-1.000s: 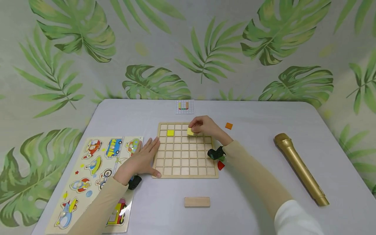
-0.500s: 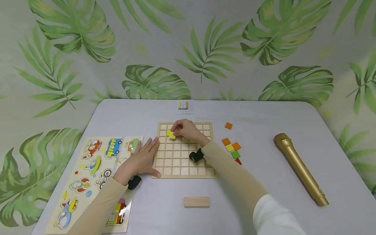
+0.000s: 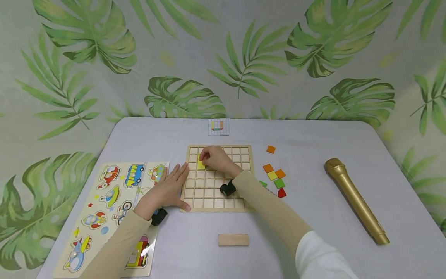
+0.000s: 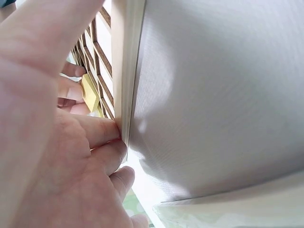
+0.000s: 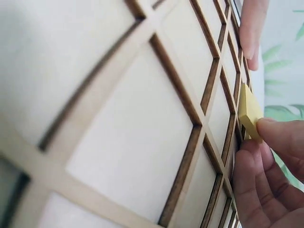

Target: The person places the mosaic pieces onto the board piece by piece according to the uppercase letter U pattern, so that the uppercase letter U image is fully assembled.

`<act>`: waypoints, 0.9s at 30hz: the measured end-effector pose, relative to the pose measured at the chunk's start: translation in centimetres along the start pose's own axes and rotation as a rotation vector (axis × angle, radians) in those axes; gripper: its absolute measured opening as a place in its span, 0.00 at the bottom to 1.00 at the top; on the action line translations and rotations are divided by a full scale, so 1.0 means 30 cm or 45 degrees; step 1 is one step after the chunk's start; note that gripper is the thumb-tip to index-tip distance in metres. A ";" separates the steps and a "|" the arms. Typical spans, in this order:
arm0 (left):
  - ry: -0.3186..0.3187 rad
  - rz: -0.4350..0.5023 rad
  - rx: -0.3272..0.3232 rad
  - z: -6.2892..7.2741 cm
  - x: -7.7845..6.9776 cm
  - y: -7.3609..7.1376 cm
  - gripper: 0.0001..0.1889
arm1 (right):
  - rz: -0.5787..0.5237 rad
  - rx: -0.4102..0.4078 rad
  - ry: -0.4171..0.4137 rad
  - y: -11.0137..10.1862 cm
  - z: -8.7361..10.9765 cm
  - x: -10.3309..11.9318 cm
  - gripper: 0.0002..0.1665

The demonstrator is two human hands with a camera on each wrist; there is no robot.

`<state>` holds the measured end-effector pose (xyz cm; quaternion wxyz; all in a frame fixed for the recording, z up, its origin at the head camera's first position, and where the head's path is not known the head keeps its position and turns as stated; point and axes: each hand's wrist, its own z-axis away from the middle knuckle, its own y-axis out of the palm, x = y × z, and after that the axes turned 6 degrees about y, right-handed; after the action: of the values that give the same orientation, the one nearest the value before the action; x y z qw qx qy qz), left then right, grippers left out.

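A wooden grid board with square cells lies mid-table. My right hand pinches a yellow square tile between thumb and fingers, tilted at a cell in the board's upper left. In the head view this yellow tile overlaps the spot of another yellow tile lying just beyond it, mostly hidden by my fingers. My left hand lies with spread, straight fingers against the board's left edge; in the left wrist view its fingertips touch the wooden frame.
Right of the board lie loose orange, yellow, green and red tiles. A pattern card is behind it, a wooden block in front. A vehicle puzzle lies left, a gold microphone right.
My right hand has carried the yellow tile leftward across the board and down toward the cell in front of the other yellow tile. The left hand has stayed still.
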<state>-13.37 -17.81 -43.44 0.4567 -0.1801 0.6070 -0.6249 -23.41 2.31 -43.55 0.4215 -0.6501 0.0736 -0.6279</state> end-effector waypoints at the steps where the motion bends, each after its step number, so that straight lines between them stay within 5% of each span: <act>1: -0.001 0.002 0.000 0.001 0.000 0.000 0.67 | 0.015 0.002 -0.002 0.002 0.000 0.002 0.05; 10: 0.003 -0.002 -0.005 0.002 -0.001 -0.001 0.67 | 0.090 -0.015 -0.055 0.008 0.000 0.002 0.06; 18: 0.007 0.001 -0.012 0.003 -0.008 -0.007 0.66 | -0.182 0.014 0.029 -0.044 0.027 -0.033 0.06; 27: 0.019 0.007 -0.023 0.002 -0.008 -0.007 0.66 | -0.572 0.098 0.076 -0.183 0.105 -0.122 0.10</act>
<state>-13.27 -17.70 -43.16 0.4523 -0.1777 0.6166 -0.6194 -23.75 9.51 -42.35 0.2933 -0.6149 -0.0844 -0.7272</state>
